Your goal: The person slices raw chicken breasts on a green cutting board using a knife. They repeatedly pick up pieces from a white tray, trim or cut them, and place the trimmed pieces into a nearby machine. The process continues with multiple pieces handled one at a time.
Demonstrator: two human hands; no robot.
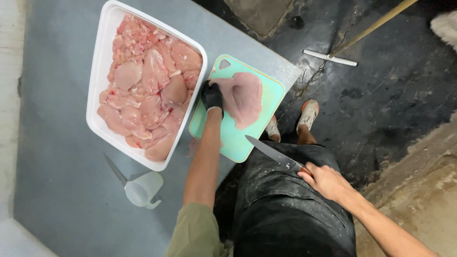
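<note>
On the green cutting board (233,138) our gloved left hand (212,96) has its grip pinching the chicken fillet (243,97). Right hand (326,181), off the counter (62,166), wraps the knife (273,154). White tray of chicken (101,62) just beside us, plastic jug (142,189) nearer, arm stretched straight.

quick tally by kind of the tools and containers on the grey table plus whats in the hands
Knife, held in the right hand: 1
Cutting board, green: 1
Tray of raw chicken, white: 1
Clear jug: 1
Chicken piece on the board, under the gloved left hand: 1
Total: 5
</note>
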